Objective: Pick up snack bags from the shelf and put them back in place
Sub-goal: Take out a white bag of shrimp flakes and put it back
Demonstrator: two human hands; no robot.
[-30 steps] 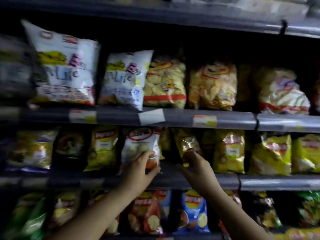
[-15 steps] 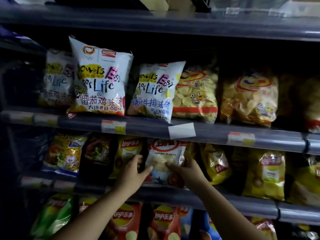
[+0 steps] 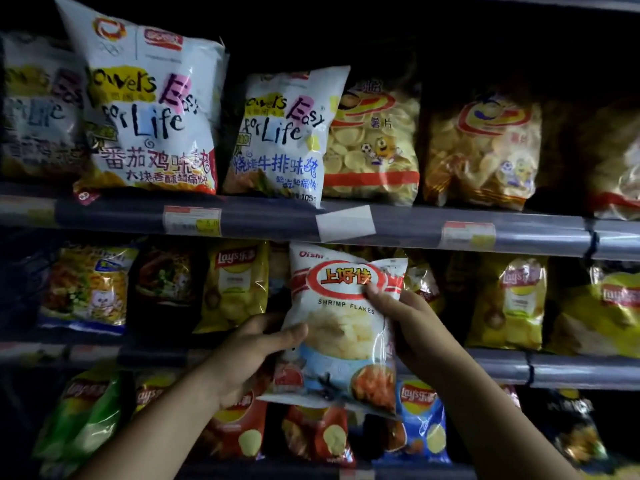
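Observation:
A white Oishi shrimp flakes bag [image 3: 343, 327] hangs upright in front of the middle shelf [image 3: 568, 368], held by both hands. My left hand [image 3: 256, 355] grips its left edge, thumb across the front. My right hand [image 3: 412, 327] grips its right edge, thumb on the red logo. The bag's lower end hangs below the shelf rail, over the bottom row.
Yellow Lay's bags [image 3: 239, 285] and a dark bag [image 3: 166, 278] stand to the left on the middle shelf, more yellow bags [image 3: 512, 299] to the right. Large white bags [image 3: 149, 109] fill the upper shelf [image 3: 277, 223]. Red, blue and green Lay's bags [image 3: 420, 424] line the bottom row.
Both hands have closed on the shrimp flakes bag and drawn it out from the middle shelf toward me. The view has moved closer to the shelves.

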